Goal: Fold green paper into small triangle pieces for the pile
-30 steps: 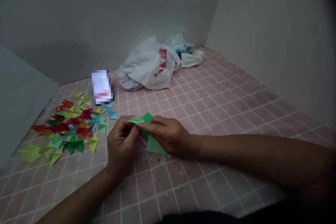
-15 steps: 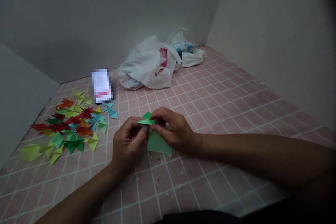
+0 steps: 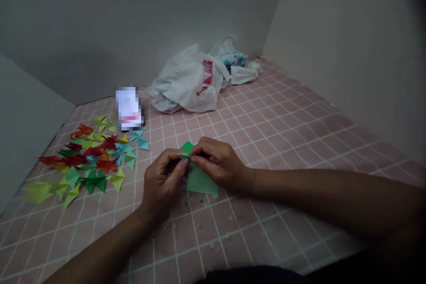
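My left hand [image 3: 163, 182] and my right hand [image 3: 219, 164] meet over the pink checked tabletop [image 3: 266, 133]. Both pinch a small folded light-green paper piece [image 3: 184, 155] between thumbs and fingertips. Just under the hands lies a stack of green paper sheets [image 3: 199, 182], with a darker green corner [image 3: 187, 146] showing behind my fingers. A bit of pink paper peeks out below my left hand.
A pile of several folded paper triangles [image 3: 89, 159] in red, orange, green, yellow and blue lies to the left. A blurred-out white object [image 3: 128, 108] stands behind it. White plastic bags [image 3: 193, 82] and a tissue pack [image 3: 234, 60] sit by the grey corner walls.
My right hand has drawn its fingers in from lying flat to a pinch on the small green piece. The piece has been pressed flatter between both hands.
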The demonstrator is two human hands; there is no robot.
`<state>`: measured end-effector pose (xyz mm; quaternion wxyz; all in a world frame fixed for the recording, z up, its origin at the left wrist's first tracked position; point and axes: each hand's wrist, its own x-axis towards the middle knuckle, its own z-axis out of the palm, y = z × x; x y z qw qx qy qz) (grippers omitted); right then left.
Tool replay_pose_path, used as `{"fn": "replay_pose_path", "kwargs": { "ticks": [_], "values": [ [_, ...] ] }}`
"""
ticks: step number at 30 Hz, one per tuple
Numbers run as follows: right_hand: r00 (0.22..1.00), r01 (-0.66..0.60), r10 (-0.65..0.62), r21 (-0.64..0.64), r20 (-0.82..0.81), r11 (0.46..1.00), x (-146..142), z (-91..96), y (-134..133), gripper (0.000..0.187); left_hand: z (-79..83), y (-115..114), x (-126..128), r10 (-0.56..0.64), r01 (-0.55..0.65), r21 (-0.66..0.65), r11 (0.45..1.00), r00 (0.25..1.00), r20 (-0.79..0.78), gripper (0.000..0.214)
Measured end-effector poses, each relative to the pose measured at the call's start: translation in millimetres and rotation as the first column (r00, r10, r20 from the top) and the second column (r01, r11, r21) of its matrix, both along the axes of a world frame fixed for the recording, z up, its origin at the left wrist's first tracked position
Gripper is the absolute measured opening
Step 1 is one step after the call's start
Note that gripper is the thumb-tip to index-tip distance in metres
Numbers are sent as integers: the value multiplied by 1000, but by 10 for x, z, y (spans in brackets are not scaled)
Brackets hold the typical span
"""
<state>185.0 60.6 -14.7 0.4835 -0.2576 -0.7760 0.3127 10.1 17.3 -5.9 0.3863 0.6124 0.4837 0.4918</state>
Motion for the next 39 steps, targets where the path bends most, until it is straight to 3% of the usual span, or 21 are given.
{"fn": "replay_pose_path", "kwargs": {
  "ticks": [4, 11, 16, 23, 26, 30, 34, 39],
  "values": [
    [999, -10, 4, -161, -38, 987, -4, 12, 9, 6, 11, -2, 7, -9, 9, -21, 1000, 1000, -3, 8],
    [998, -33, 15, -291, -61, 956, -7, 37, 6, 13, -1, 9, 59, 76, -64, -78, 995, 984, 163, 14],
    [996, -59, 34, -352, -77, 934, -2, 65, -15, 13, 15, 6, 56, 81, -65, -105, 992, 984, 159, 10],
    [988, -124, 62, -496, -139, 859, -4, 63, -21, 14, 15, 7, 25, 81, -62, -115, 991, 982, 169, 11],
    [995, -89, 60, -402, -84, 911, -3, 49, -13, 13, 35, 17, 28, 88, -64, -131, 989, 979, 181, 14],
    [999, -42, 40, -161, -16, 986, 0, 25, 17, 13, 46, 24, 24, 62, -41, -123, 992, 983, 175, 11],
    [998, -51, 51, -8, 38, 999, 12, 13, 33, 14, 36, 20, 8, 40, -5, -154, 988, 973, 226, 12],
    [991, -101, 99, 21, 92, 995, 18, 13, 13, 14, 56, 18, -3, 56, -18, -179, 984, 976, 212, 13]
  ]
}}
